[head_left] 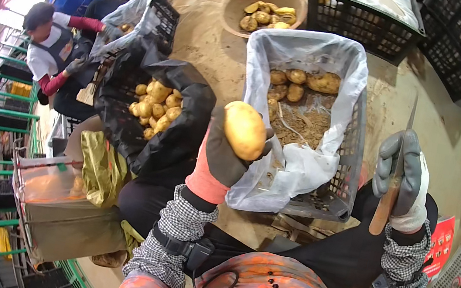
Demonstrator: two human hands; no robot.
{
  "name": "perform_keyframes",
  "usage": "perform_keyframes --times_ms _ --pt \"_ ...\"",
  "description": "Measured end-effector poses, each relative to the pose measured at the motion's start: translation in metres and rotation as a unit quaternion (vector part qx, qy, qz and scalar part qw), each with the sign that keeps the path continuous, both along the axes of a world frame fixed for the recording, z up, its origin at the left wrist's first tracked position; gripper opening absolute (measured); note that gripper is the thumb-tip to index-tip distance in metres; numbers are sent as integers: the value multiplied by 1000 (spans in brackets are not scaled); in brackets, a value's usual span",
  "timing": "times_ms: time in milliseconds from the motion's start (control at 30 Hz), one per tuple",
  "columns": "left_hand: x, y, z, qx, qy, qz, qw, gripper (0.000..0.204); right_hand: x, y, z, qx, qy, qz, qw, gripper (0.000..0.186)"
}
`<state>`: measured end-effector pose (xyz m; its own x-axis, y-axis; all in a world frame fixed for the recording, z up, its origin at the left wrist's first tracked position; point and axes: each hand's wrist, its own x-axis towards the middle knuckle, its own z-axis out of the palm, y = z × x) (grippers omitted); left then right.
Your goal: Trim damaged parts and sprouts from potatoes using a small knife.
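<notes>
In my left hand (227, 156), gloved in orange and dark grey, rests a large yellow potato (243, 130), held up beside the near left corner of a lined crate. My right hand (407, 175), in a grey-coated white glove, grips a knife (384, 207) with a wooden handle; its thin blade points away from me. Between my hands stands the black crate (346, 189) with a white plastic liner (267, 42). Several potatoes (323, 82) lie at its far end, with loose brown soil (308, 124) nearer me.
Left of me, a black-lined container (196, 92) holds several potatoes (157, 106). A brown basin (229, 11) with potatoes and cut pieces sits beyond the crate. Black crates (362, 28) stand at the far right. A co-worker (52, 51) sits at the left by another lined crate.
</notes>
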<state>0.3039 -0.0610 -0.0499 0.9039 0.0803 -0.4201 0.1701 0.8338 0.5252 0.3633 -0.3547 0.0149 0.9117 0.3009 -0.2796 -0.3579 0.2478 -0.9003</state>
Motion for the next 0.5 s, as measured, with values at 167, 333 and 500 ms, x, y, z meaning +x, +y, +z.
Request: perform_keyframes --times_ms 167,333,500 --pt "-8 -13 9 229 -93 -84 965 72 -2 17 -25 -67 98 56 991 42" --pt "-5 -32 17 507 -153 -123 840 100 -6 44 -45 -52 -16 147 988 38" --pt "-16 -28 13 647 -180 -138 728 103 -9 56 -50 -9 75 183 980 33"
